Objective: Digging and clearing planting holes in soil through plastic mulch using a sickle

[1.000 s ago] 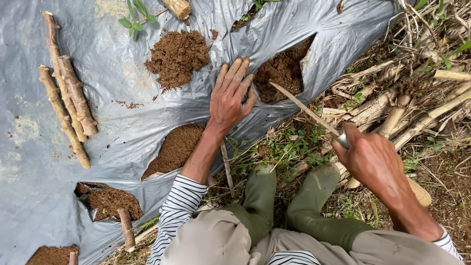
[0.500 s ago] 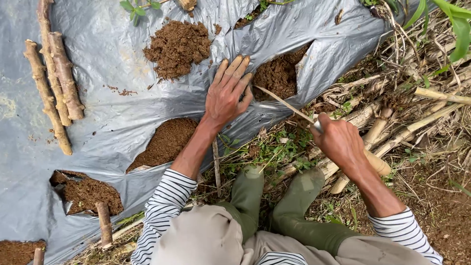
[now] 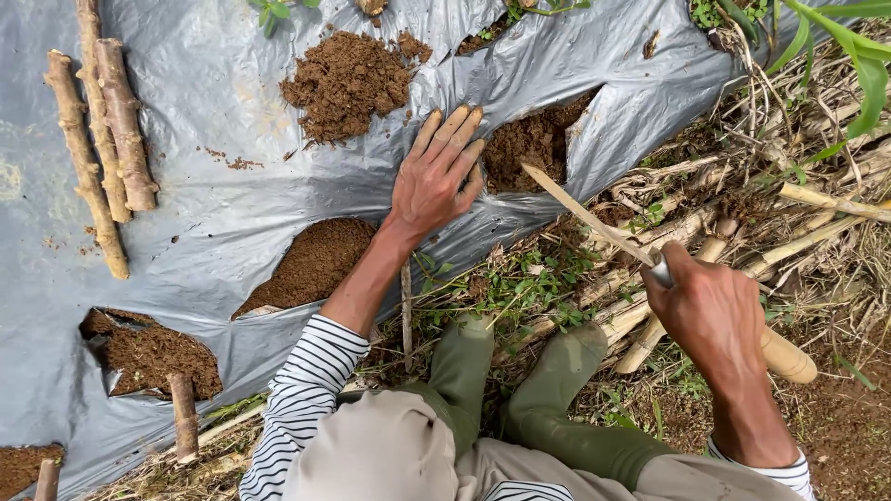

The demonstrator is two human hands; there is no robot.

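Observation:
My left hand [image 3: 434,176] lies flat, fingers together, on the grey plastic sheet [image 3: 232,195] beside a torn hole showing brown soil [image 3: 531,148]. My right hand [image 3: 710,311] grips a knife [image 3: 594,218] with a pale wooden handle [image 3: 787,357]; the blade's tip points toward that hole, near my left fingertips. A loose heap of soil [image 3: 345,82] sits on the sheet beyond my left hand. Another soil opening [image 3: 311,264] lies by my left wrist.
Several cut woody stem pieces [image 3: 102,148] lie on the sheet at far left. Short stakes [image 3: 182,413] stand in soil holes at lower left. Dry stalks and weeds [image 3: 789,213] cover the ground to the right. My green boots [image 3: 520,390] are below.
The view has shifted slightly. My right hand has moved the knife closer, its tip now nearer the soil hole; my left hand stays pressed on the sheet.

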